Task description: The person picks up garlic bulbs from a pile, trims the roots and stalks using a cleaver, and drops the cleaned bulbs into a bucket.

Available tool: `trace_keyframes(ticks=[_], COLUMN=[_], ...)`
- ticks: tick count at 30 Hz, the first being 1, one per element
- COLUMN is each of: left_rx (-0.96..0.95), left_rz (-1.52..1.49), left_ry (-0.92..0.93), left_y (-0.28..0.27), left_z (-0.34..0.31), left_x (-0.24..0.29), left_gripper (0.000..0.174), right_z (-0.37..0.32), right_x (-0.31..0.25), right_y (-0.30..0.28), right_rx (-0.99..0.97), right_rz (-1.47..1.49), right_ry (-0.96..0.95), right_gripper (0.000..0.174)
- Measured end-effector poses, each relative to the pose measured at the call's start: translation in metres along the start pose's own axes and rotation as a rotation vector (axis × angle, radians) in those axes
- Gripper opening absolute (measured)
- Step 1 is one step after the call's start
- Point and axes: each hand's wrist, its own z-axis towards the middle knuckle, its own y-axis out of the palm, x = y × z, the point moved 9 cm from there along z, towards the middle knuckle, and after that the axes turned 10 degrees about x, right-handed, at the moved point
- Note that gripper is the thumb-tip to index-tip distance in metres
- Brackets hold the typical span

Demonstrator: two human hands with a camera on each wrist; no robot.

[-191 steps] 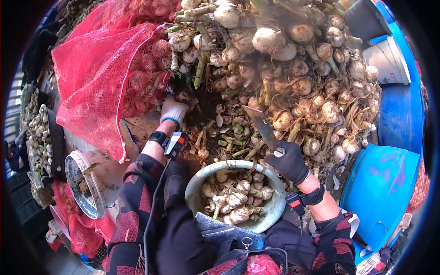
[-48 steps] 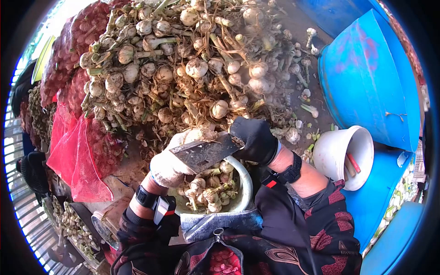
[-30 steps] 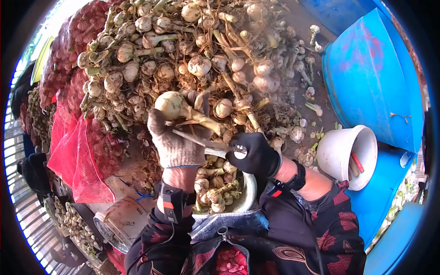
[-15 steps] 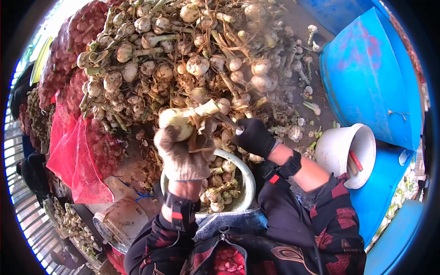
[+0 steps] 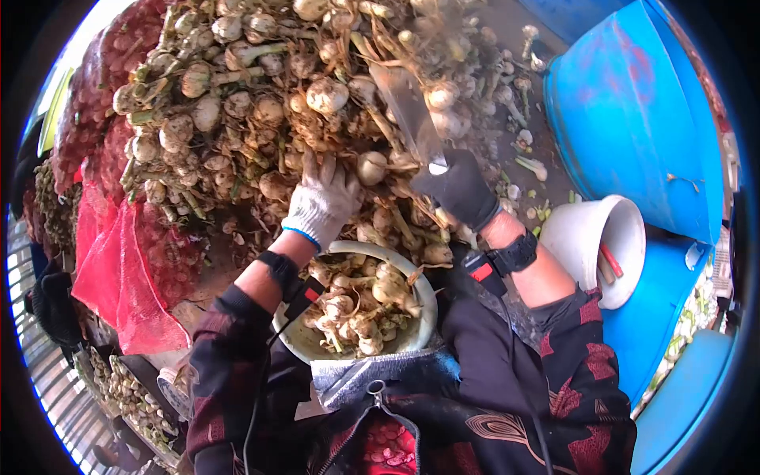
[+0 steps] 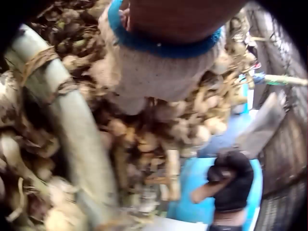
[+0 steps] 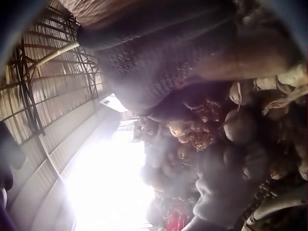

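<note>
In the head view my left hand (image 5: 323, 204), in a white knit glove with a blue cuff, reaches onto the near edge of a pile of garlic bulbs (image 5: 207, 115), its fingers extended among them. My right hand (image 5: 461, 190), in a black glove, grips a broad-bladed knife (image 5: 408, 107) by the handle, the blade pointing up and away over the pile. Between my legs stands a pale basin (image 5: 427, 297) holding several trimmed garlic bulbs (image 5: 348, 313). The left wrist view shows the white glove (image 6: 159, 79) over bulbs, its fingertips hidden, and a thick stalk (image 6: 82, 130) close by.
A red mesh bag (image 5: 119, 277) lies at the left, with full bags of garlic (image 5: 111, 87) behind it. To the right are a white bucket (image 5: 582, 237) with red-handled contents and a large blue tub (image 5: 633, 119). A folded cloth (image 5: 388, 376) covers the basin's near edge.
The left hand has let go of a large garlic bulb and moved forward to the pile; a large bulb now lies on top in the basin. The knife has swung up and away from the left hand.
</note>
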Motion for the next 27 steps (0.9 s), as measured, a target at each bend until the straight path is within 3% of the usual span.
trace_keyframes(ticks=[2,4,6,8,9,10,11,12,13,14,16,18,23,25,26,27], left_rx=[-0.047,-0.373,-0.411,-0.459,-0.257,-0.208,-0.212,-0.081,0.084,0.059,0.143,0.157,0.137,0.145,0.159,0.097], left_rz=[0.003,-0.022,-0.09,-0.282,-0.339,-0.476,-0.462,-1.041,-1.624,-2.185,-2.316,-2.243,-2.158,-1.982,-2.232,-2.256], left_ry=[0.052,-0.059,-0.133,-0.305,-0.322,-0.453,-0.467,-0.661,-0.83,-1.076,-1.003,-0.962,-0.8,-0.717,-0.795,-0.78], left_y=[0.003,0.027,0.037,0.016,0.006,0.01,0.014,0.021,0.016,0.019,-0.008,-0.029,-0.055,-0.05,-0.059,-0.061], left_z=[0.005,-0.005,-0.016,-0.018,-0.018,-0.026,-0.031,-0.036,-0.038,-0.047,-0.044,-0.041,-0.035,-0.033,-0.031,-0.031], left_x=[0.012,0.004,-0.003,-0.014,-0.021,-0.026,-0.025,-0.024,-0.023,-0.016,-0.018,-0.021,-0.011,-0.005,0.003,0.007], left_gripper=[0.037,0.041,0.053,0.061,0.063,0.063,0.063,0.052,0.042,0.052,0.064,0.065,0.066,0.069,0.069,0.068], right_z=[-0.001,-0.003,-0.002,-0.003,-0.003,-0.005,-0.007,-0.01,-0.01,-0.012,-0.014,-0.006,-0.009,-0.027,-0.04,-0.05], right_x=[0.013,0.021,0.024,0.014,0.004,0.006,0.0,-0.008,-0.007,-0.018,-0.036,-0.052,-0.094,-0.091,-0.083,-0.087], right_y=[-0.004,-0.006,-0.008,-0.01,-0.013,-0.013,-0.013,-0.012,-0.01,-0.011,-0.018,-0.045,-0.114,-0.112,-0.102,-0.085], right_rx=[0.028,0.044,0.057,0.048,0.047,0.04,0.033,0.031,-0.043,-0.042,-0.101,-0.183,-0.199,-0.146,-0.109,-0.133], right_rz=[0.101,0.139,0.184,0.1,0.072,0.081,-0.062,-0.203,-0.24,-0.305,-0.483,-0.648,-0.93,-0.677,-0.57,-0.52], right_ry=[0.159,0.233,0.286,0.16,0.058,0.055,-0.081,-0.221,-0.122,-0.241,-0.59,-0.687,-0.635,-0.491,-0.487,-0.427], right_gripper=[0.016,0.015,0.014,0.014,0.017,0.017,0.018,0.02,0.022,0.019,0.015,0.017,0.011,0.013,0.012,0.012])
